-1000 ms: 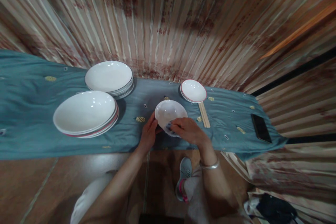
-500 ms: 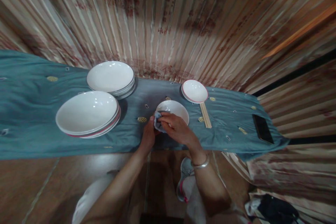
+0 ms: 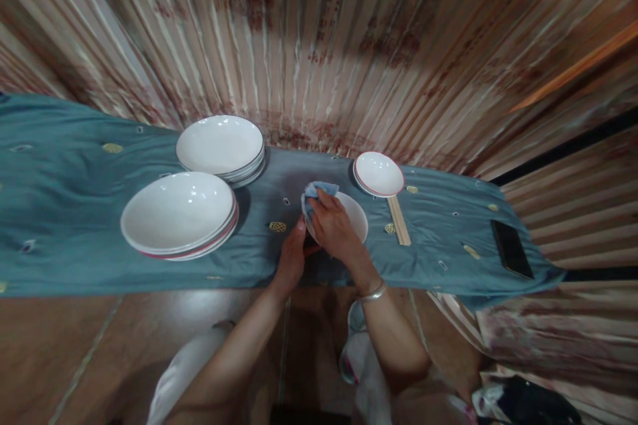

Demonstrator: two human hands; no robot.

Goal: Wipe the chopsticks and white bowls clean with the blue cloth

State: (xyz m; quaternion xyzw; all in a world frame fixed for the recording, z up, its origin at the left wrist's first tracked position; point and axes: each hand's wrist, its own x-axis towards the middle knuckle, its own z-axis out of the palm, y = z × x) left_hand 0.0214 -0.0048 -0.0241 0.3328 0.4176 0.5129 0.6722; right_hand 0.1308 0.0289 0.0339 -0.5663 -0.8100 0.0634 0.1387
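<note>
A white bowl (image 3: 355, 216) is tilted over the blue-green tablecloth, gripped at its near left rim by my left hand (image 3: 293, 254), with the thumb on the edge and the fingers hidden beneath. My right hand (image 3: 335, 222) is closed on a light blue cloth (image 3: 319, 190) and presses it against the bowl's far left rim. The hand covers much of the bowl's inside. Beyond it on the right is a stack of small red-rimmed bowls (image 3: 379, 174).
To the left stand a stack of large white bowls (image 3: 179, 212) and a stack of dark-rimmed plates (image 3: 220, 144). Chopsticks (image 3: 399, 220) lie by the small bowls, and a black phone (image 3: 512, 249) near the table's right end. A pleated curtain (image 3: 299, 46) hangs behind.
My right hand has slid the cloth from the bowl's near left side up to its far left rim. My left hand still holds the bowl. The whole view has shifted slightly.
</note>
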